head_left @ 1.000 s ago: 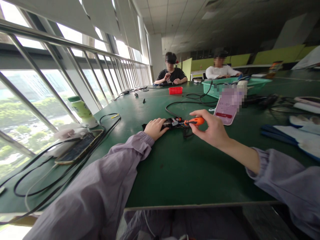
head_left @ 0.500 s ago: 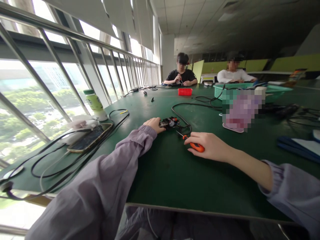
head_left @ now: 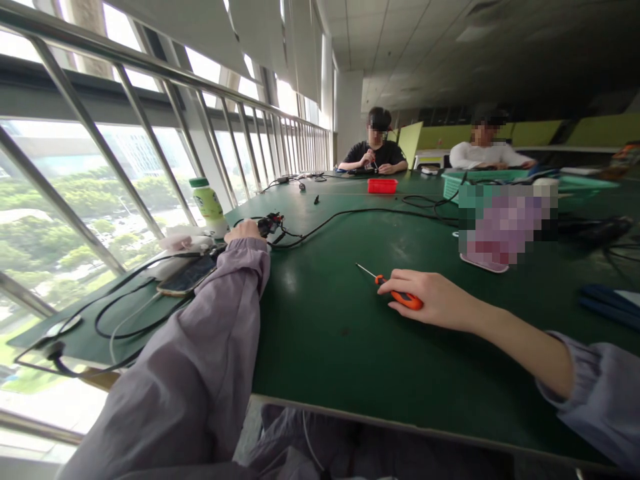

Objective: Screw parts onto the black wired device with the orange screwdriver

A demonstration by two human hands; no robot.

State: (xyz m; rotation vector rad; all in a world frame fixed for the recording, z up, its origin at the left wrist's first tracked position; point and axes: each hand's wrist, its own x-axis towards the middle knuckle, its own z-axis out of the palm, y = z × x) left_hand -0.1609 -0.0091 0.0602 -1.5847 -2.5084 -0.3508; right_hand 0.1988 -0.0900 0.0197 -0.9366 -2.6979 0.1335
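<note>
On the left of the green table (head_left: 310, 320), my left hand (head_left: 244, 231) is closed on a small dark electronic assembly (head_left: 273, 225) with red bits and wires. A black cable runs from that piece toward the right. My right hand (head_left: 433, 298) rests on the table near the middle, fingers curled around the orange handle of a screwdriver (head_left: 407, 300). Its thin metal shaft points away to the left, and the tip is apart from everything. My left palm hides part of the assembly.
Left are a phone (head_left: 187, 275), a green-capped bottle (head_left: 207, 205) and loops of cable. A red box (head_left: 383, 186) stands farther back. Rightward are a green basket (head_left: 453, 187), a purple blurred item (head_left: 505, 230) and a blue item (head_left: 607, 303). Two people sit across the table.
My left hand has carried the electronic assembly left, toward the bottle, and its cable has stretched out straighter. My right hand stays nearly in place with the screwdriver. The view has shifted slightly.
</note>
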